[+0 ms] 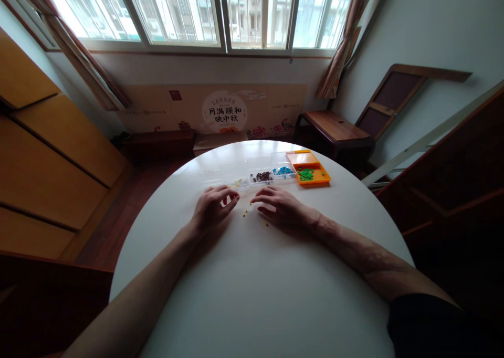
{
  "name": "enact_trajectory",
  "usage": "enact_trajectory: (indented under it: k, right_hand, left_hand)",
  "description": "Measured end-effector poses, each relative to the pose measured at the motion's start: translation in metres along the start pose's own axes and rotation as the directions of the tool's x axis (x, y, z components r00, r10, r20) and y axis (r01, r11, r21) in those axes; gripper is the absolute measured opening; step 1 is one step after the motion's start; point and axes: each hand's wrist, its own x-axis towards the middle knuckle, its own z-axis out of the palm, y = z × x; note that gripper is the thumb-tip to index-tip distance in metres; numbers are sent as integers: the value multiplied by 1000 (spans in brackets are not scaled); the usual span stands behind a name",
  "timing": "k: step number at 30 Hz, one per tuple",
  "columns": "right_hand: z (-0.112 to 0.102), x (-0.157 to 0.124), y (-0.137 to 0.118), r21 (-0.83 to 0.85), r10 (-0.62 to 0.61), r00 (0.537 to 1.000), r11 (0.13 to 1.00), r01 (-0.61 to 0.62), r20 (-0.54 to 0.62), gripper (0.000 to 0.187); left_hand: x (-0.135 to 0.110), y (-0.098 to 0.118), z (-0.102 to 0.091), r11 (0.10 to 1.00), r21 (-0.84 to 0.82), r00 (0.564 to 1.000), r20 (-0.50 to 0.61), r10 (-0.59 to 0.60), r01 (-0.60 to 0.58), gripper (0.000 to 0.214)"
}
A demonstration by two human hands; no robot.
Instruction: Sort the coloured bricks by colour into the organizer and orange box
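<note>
My left hand (214, 207) rests on the white table with its thumb and index fingertip pressed together in a pinch; whatever is between them is too small to make out. To its right, my right hand (280, 206) lies low over the tabletop, fingers apart and holding nothing I can see. Several tiny yellow pieces (266, 223) are scattered between and below the hands. Just beyond the fingers stands a row of clear compartments, with pale yellow pieces (238, 183), dark brown pieces (262, 177) and blue pieces (283, 171). An orange tray (325, 178) at the right end holds green pieces (305, 175).
The round white table (260, 295) has a curved edge all around. A wooden stool or chair (334, 125) stands behind it at the right, and a printed cardboard panel (149, 106) leans below the window. Wooden cabinets (47, 174) line the left side.
</note>
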Motion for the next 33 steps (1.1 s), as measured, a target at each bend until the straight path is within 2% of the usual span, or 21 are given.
enact_trajectory:
  k: [3, 8, 13, 16, 20, 25, 30, 33]
  right_hand:
    - [0, 1, 1, -35, -15, 999, 999, 17, 40, 29]
    - [-3, 3, 0, 0, -9, 999, 1000, 9, 48, 19]
    - [-8, 3, -4, 66, -8, 999, 998, 5, 46, 12]
    - [-8, 2, -4, 85, -13, 999, 996, 10, 38, 12]
    - [-5, 1, -1, 88, -12, 1000, 996, 10, 19, 12]
    - [-1, -1, 4, 54, -35, 999, 998, 34, 17, 10]
    - [-1, -4, 7, 41, 19, 1000, 999, -19, -5, 16]
    - [-1, -4, 5, 49, 23, 1000, 999, -23, -13, 18]
  left_hand:
    - [0, -1, 1, 1000, 0, 1000, -26, 2, -2, 21]
    - [1, -2, -2, 998, -53, 997, -66, -46, 43, 16]
    - [2, -8, -10, 992, -15, 983, -128, -129, 128, 16]
    - [3, -14, -17, 975, 8, 956, -197, -218, 224, 19]
    - [4, -22, -23, 936, -10, 897, -281, -341, 353, 25]
    - [3, -30, -25, 896, 57, 851, -342, -398, 441, 28]
    - [3, -31, -24, 892, 66, 845, -357, -398, 448, 27]
    - [3, -23, -22, 928, 12, 870, -354, -343, 371, 26]
